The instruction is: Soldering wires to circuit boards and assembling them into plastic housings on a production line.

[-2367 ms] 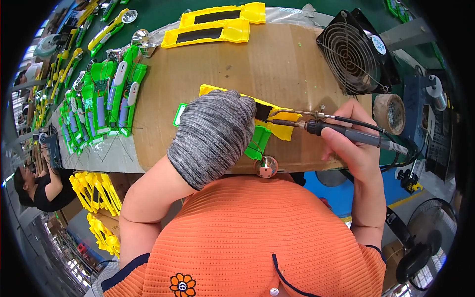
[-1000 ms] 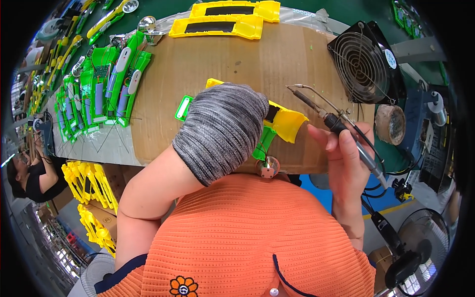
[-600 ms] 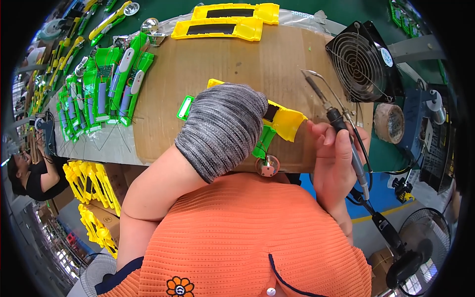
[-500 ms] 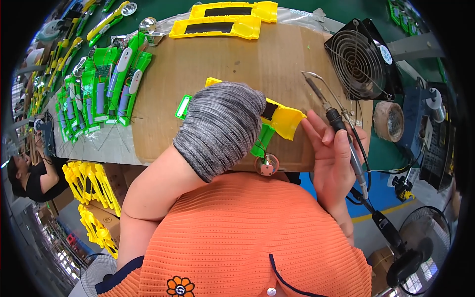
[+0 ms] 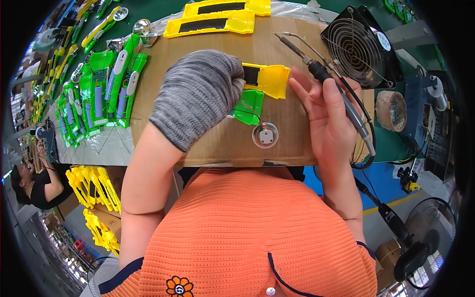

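My left hand (image 5: 205, 91), in a grey striped knit glove, is closed at the near end of a yellow plastic housing half (image 5: 276, 81) with a black strip inside. Just below it lies a green housing part (image 5: 251, 107), partly covered by the same hand. Thin wires run from the green part to a small round clear lamp head (image 5: 265, 136) with a white square plate, lying on the cardboard. My bare right hand (image 5: 329, 121) holds a soldering iron (image 5: 350, 108) between thumb and fingers, its tip pointing up and left, away from the parts. The left fingertips are mostly hidden.
Several green housings (image 5: 111, 86) with blue cells and wires lie at the left. Two yellow housing halves (image 5: 210, 24) rest at the far edge. A black fan (image 5: 355, 47) stands far right, near a tape roll (image 5: 391, 110). Yellow parts (image 5: 92, 188) fill boxes at lower left.
Both hands have moved away from my body. The yellow and green housings went along with the left hand, and the lamp head has shifted from the near edge further onto the cardboard.
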